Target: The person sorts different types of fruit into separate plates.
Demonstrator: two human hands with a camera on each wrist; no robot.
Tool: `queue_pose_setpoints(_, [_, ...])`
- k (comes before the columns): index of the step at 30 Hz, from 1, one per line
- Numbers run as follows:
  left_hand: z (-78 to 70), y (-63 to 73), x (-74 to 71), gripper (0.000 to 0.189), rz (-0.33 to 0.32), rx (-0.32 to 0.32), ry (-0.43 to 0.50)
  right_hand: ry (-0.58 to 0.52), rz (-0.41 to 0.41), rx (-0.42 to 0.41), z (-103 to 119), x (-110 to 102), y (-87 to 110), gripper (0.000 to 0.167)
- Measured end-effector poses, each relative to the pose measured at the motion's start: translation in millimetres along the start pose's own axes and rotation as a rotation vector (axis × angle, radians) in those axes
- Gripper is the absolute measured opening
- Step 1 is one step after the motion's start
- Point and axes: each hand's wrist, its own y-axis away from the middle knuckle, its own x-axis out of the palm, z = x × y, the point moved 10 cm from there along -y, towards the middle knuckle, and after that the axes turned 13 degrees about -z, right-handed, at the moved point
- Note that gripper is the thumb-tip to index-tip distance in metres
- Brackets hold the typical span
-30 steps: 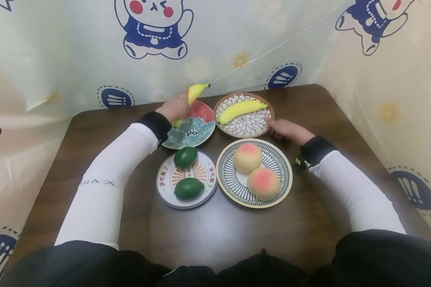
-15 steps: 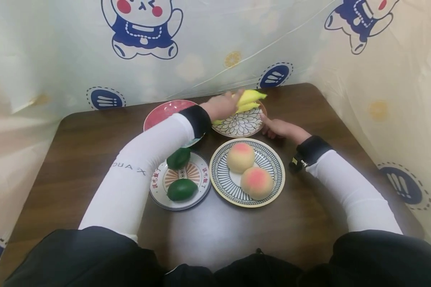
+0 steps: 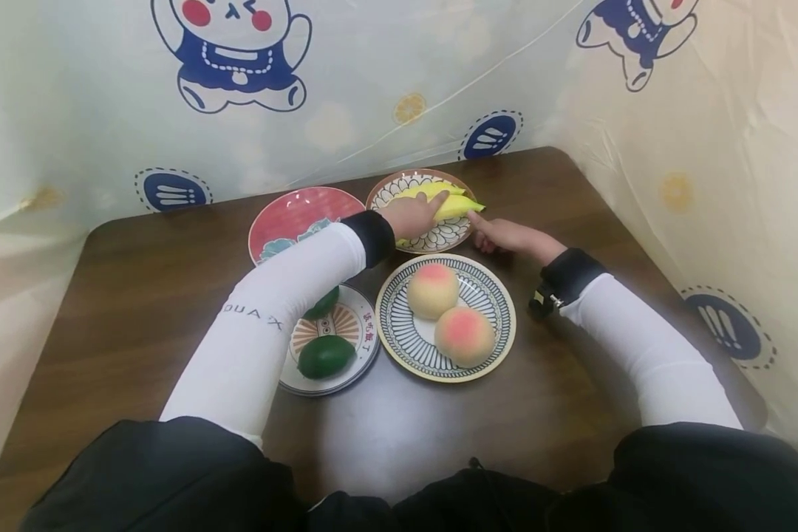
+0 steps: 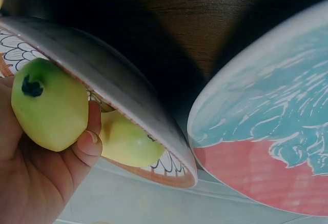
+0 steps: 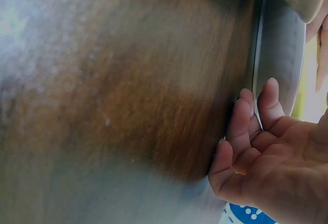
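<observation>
At the back of the table, my left hand (image 3: 412, 214) grips a yellow banana (image 3: 457, 207) over the white flower-patterned bowl (image 3: 432, 240). A second banana (image 3: 439, 187) lies in that bowl, just behind the held one. The left wrist view shows the held banana's green, dark-tipped end (image 4: 43, 85) between thumb and fingers, with the bowl's brown rim close behind. My right hand (image 3: 505, 235) holds the bowl's right side, one digit at the rim by the banana's tip. In the right wrist view its curled fingers (image 5: 238, 121) rest against the bowl's outer wall (image 5: 282, 55).
Left of the flower bowl sits a red and teal dish (image 3: 286, 214), partly behind the left sleeve. In front are a plate (image 3: 366, 362) with two green fruits and a blue-patterned plate (image 3: 502, 303) with two peaches (image 3: 465, 336). A printed curtain (image 3: 359, 89) borders the table.
My left hand has carried the banana rightward from the red and teal dish and lowered it into the flower bowl beside the other banana. The right hand stays at the rim.
</observation>
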Motion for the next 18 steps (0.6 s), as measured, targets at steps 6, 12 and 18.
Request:
queue_pose_setpoints(6, [0.2,-1.1,-4.1,0.066,-0.003,0.003,-0.012,0.01,0.0,0.016,0.3,-1.2,0.1,0.084])
queue_pose_setpoints(12, [1.0,-4.7,-4.5,0.062,-0.058,0.024,-0.082,-0.017,0.012,0.071,1.8,3.4,-3.1,0.064])
queue_pose_setpoints(18, [-6.1,-11.3,-1.9,0.056,-0.116,0.059,-0.12,-0.083,-0.037,0.152,-1.3,4.4,-5.0,0.048])
